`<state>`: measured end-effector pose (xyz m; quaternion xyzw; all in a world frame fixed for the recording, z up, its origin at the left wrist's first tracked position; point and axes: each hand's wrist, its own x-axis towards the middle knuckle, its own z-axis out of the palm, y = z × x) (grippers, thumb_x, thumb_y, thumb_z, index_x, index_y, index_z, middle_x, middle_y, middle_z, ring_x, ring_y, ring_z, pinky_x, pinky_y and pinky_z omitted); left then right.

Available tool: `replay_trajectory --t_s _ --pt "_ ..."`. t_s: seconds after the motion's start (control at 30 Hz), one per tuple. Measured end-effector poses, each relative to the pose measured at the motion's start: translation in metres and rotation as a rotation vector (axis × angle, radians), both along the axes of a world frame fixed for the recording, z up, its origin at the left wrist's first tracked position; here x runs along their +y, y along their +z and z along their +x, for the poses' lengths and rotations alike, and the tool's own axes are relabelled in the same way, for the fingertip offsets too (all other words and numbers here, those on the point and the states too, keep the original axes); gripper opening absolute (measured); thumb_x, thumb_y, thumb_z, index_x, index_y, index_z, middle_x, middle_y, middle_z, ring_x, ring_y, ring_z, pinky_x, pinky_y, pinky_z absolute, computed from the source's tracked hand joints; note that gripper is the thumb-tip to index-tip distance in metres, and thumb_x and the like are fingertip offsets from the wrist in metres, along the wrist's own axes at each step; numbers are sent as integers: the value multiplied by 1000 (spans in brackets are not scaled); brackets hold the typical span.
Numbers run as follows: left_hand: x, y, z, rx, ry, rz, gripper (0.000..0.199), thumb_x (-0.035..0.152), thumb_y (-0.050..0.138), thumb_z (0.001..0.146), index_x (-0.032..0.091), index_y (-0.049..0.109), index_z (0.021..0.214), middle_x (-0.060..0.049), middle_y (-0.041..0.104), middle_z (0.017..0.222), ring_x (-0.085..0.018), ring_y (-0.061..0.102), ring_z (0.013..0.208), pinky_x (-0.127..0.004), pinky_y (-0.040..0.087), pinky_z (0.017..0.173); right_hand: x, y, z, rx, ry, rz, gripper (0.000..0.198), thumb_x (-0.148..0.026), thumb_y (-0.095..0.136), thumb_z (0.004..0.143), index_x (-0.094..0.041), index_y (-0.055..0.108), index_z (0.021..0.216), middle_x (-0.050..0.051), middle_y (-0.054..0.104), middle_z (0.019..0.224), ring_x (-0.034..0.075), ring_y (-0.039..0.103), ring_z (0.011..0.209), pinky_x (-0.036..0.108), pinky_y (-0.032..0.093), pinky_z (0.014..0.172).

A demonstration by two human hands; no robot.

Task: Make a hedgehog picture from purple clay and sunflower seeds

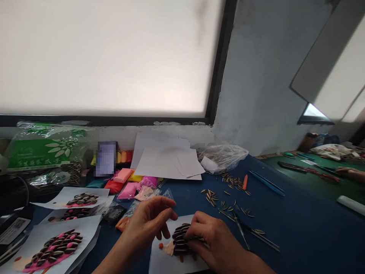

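Observation:
A hedgehog figure [180, 236] of striped sunflower seeds pressed into dark clay, with a peach clay face and an orange nose, lies on a white sheet [159, 263] at the lower middle. The curled fingers of my right hand [211, 238] touch its right side, thumb and fingertips close together. Whatever they pinch is hidden behind them. Above the sheet's left edge hovers my left hand [155, 219], its fingers bent and apart with nothing between them.
Finished seed hedgehogs on paper [57, 247] lie at left, near a green seed bag [42, 148]. Coloured clay packets [128, 190] and white sheets [168, 161] sit behind. Loose seeds [211, 198], blue tweezers [268, 183] and metal tools [242, 230] lie right. Another person's hand [350, 172] shows far right.

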<state>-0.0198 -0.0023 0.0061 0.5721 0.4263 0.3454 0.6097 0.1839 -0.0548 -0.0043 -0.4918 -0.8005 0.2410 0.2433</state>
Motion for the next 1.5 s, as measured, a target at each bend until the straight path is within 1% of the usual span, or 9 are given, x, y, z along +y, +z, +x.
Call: replay_trajectory --t_s 0.13,0.23,0.33,0.43,0.53,0.63,0.77,1.0,1.5 --pt "-1 3 -1 14 -1 -4 31 41 67 77 17 64 96 -2 72 80 -11 62 52 -21 43 47 1 0 2 -26 3 28 14 -10 63 85 -20 74 85 2 62 87 12 60 70 23 45 63" --pt "1 6 -2 63 39 24 32 42 67 73 17 65 94 -2 71 79 -12 61 52 -22 42 47 1 3 3 -28 1 39 16 -10 61 87 -19 74 85 2 62 87 12 60 71 23 45 64" --pt "5 2 -3 161 115 122 30 42 66 70 18 67 88 -1 67 71 -14 58 52 -25 43 50 1 5 4 -51 11 45 19 -13 57 90 -20 75 91 4 61 89 13 59 70 23 44 62" --pt "10 -6 -7 307 168 245 26 41 61 73 20 70 86 -2 66 68 -19 59 60 -30 44 57 -1 5 3 -103 33 62 26 -9 53 88 -20 74 97 6 59 93 13 58 70 24 43 61" --pt "12 -14 -13 490 210 434 23 36 54 79 21 70 86 -5 69 79 -23 61 70 -34 44 66 -1 5 2 -142 32 82 28 -6 53 84 -19 73 97 6 58 94 14 57 70 24 42 60" --pt "14 -22 -18 644 239 618 25 28 45 83 22 69 88 -8 68 95 -27 63 84 -36 46 71 -1 4 2 -147 6 95 24 -8 52 87 -19 72 95 6 59 93 14 58 71 24 41 60" --pt "18 -34 -22 744 274 736 30 25 41 86 23 67 99 -9 65 110 -29 63 101 -38 49 79 0 1 1 -140 -23 77 17 -9 57 86 -18 71 88 4 60 90 13 59 72 23 41 61" --pt "22 -46 -25 758 249 736 30 23 42 85 23 68 99 -10 67 111 -30 63 103 -40 53 80 1 -4 -3 -175 -18 105 16 -10 57 86 -19 71 87 3 60 86 13 58 69 23 40 59" --pt "19 -40 -21 795 189 696 28 20 42 86 21 68 98 -11 66 110 -28 63 105 -40 51 86 5 -2 -11 -264 -44 66 14 -9 57 87 -16 69 84 4 62 87 14 61 71 23 42 61"
